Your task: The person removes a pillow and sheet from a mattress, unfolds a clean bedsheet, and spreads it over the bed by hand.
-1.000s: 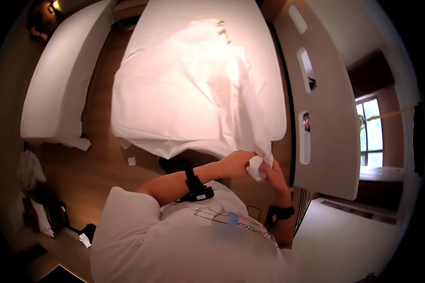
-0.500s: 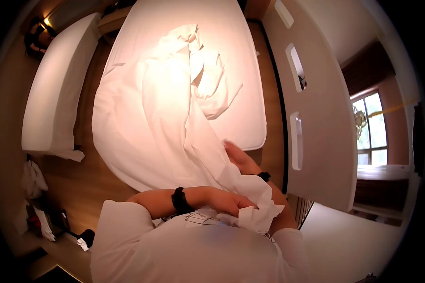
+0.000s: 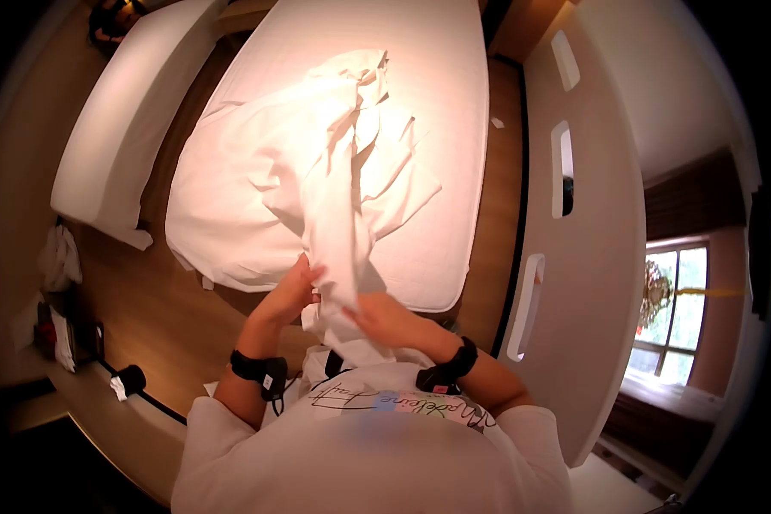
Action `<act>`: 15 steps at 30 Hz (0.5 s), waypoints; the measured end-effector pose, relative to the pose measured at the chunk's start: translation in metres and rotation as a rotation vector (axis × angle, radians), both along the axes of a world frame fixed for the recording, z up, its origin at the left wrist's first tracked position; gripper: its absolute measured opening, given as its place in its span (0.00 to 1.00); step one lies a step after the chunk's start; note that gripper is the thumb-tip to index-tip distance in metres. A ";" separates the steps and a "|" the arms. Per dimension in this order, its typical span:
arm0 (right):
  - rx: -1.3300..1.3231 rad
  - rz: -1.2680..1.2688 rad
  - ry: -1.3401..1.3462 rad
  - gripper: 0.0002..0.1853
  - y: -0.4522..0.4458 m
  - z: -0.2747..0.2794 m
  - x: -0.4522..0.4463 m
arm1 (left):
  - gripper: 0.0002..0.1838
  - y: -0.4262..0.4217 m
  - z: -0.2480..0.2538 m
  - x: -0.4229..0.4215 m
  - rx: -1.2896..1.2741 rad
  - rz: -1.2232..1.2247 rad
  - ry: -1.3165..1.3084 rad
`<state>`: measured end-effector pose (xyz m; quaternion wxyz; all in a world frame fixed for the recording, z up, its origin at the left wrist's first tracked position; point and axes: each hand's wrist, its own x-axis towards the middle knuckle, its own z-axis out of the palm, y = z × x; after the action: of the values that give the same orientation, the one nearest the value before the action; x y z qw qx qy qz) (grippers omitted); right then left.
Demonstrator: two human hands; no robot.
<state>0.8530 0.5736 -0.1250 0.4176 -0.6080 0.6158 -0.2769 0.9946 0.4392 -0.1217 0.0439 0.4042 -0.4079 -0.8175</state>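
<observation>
1 white sheet (image 3: 330,206), lying bunched over the middle and left part of 1 white-covered bed (image 3: 437,77); the bed's right side shows uncovered by it. One gathered length of the sheet runs down past the bed's near edge, between 2 hands, with its loose end near the front of 1 white shirt (image 3: 377,454) with lettering. Left hand (image 3: 295,287): at the left side of that length, touching it, fingers partly hidden by cloth; can't tell if they're clenched on it. Right hand (image 3: 384,319): on the right side, fingertips blurred against the fabric; can't tell grasp or just contact. 2 black wristbands, 1 per arm: left band (image 3: 259,368), right band (image 3: 451,367). Second bed (image 3: 137,111), also white-covered, stands apart on the left, so 2 beds in total. 1 other person (image 3: 110,30) at the upper left, beyond that bed, mostly in dark. Right side: 1 pale panel (image 3: 595,223) with 3 slots visible, then 1 window (image 3: 675,317) with 1 wreath-like item (image 3: 655,291) in front. Floor: 1 small white scrap (image 3: 498,122) between the bed and the panel. Lower left: 1 black container (image 3: 131,379) with something white at its edge.
</observation>
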 end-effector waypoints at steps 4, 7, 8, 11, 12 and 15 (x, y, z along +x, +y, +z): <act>0.134 0.350 -0.243 0.19 0.010 -0.013 -0.049 | 0.22 0.039 -0.015 -0.035 -0.635 0.099 -0.232; 0.329 0.426 -0.695 0.21 0.008 -0.052 -0.111 | 0.14 0.068 0.018 -0.056 -0.770 0.281 -0.111; 0.521 0.399 -0.892 0.22 0.003 -0.059 -0.131 | 0.10 0.080 0.044 -0.061 -0.793 0.204 -0.134; 0.627 0.153 -1.380 0.22 -0.010 -0.060 -0.175 | 0.01 0.130 0.094 -0.077 -1.127 -0.096 -0.203; 0.648 0.212 -1.635 0.23 -0.020 -0.055 -0.188 | 0.01 0.145 0.111 -0.090 -1.131 -0.068 -0.235; 0.656 -0.132 -1.595 0.20 -0.053 -0.045 -0.208 | 0.07 0.193 0.155 -0.120 -1.425 -0.344 -0.274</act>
<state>0.6447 0.5207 -0.1696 0.8624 -0.0441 0.2217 -0.4529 0.8742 0.6321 0.0337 0.1153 0.3065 -0.8984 -0.2926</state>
